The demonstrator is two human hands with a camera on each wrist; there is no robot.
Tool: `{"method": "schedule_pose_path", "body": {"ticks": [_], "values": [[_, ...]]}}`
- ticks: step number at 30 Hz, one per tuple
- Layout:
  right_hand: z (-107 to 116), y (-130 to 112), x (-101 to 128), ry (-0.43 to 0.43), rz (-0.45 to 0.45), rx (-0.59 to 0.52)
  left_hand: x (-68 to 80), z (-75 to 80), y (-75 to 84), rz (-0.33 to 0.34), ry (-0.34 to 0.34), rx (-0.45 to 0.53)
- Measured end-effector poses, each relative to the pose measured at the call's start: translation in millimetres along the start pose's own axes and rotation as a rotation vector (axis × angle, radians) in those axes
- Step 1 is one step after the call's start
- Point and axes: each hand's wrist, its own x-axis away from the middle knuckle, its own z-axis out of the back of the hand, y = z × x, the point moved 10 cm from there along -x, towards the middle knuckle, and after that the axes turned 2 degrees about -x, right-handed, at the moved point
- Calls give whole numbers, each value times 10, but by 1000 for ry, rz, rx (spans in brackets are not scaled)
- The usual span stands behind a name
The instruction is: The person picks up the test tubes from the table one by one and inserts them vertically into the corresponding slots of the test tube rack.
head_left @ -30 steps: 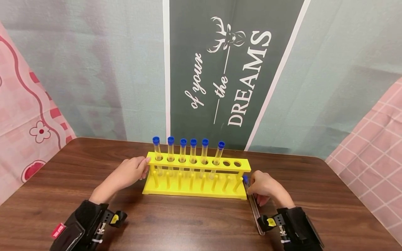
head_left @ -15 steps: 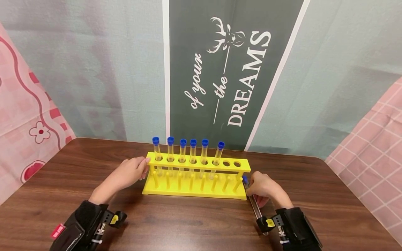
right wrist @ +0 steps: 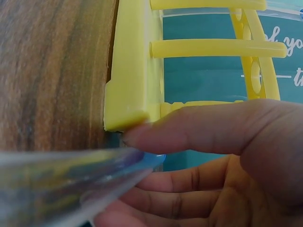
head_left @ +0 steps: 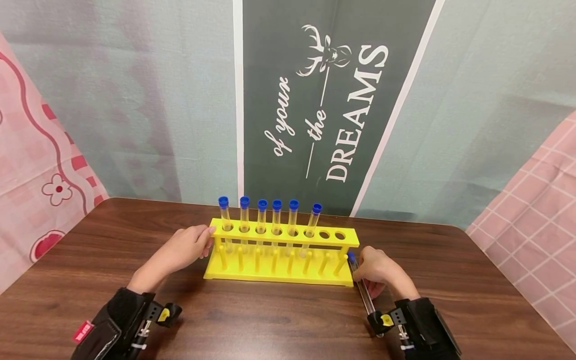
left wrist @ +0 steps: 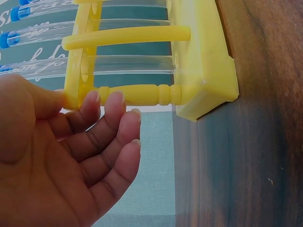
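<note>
A yellow test tube rack [head_left: 274, 275] stands on the table. Several clear test tubes [head_left: 292, 216] with blue caps sit in its left and middle holes; the two rightmost holes hold none. My left hand [head_left: 186, 246] pinches the left end of the rack's top bar between thumb and index finger, its other fingers loosely bent beside the end post [left wrist: 137, 95]. By the rack's right end, my right hand [head_left: 379, 267] pinches a blue-capped test tube [head_left: 366, 296] near its cap. That tube's lower end points toward me and is partly hidden by the wrist camera.
The dark wood-grain table [head_left: 270, 320] reaches to a curtain [head_left: 202, 100] at the back with a printed deer and lettering. Pink patterned cloths [head_left: 540, 225] hang at both sides. Black straps with cameras are on both wrists.
The right hand has shifted slightly left, and the tube's near end has swung a little to the right, behind the wrist camera. The left hand and rack look almost unmoved.
</note>
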Motion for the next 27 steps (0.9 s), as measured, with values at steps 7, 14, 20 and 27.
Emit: {"method": "schedule_pose_path", "body": {"ticks": [7,14,20,27], "values": [[8,3,9,5,-10,-5,-4,-9,-10,6,-4,3],[53,-11,31,16,-9,-34,-5,-8,-21,10,-3,6],[89,-10,57,13,-16,-47,-7,-10,-27,19,-9,7],[146,-44,91,31,15,-41,-10,-21,-34,23,-14,12]]}}
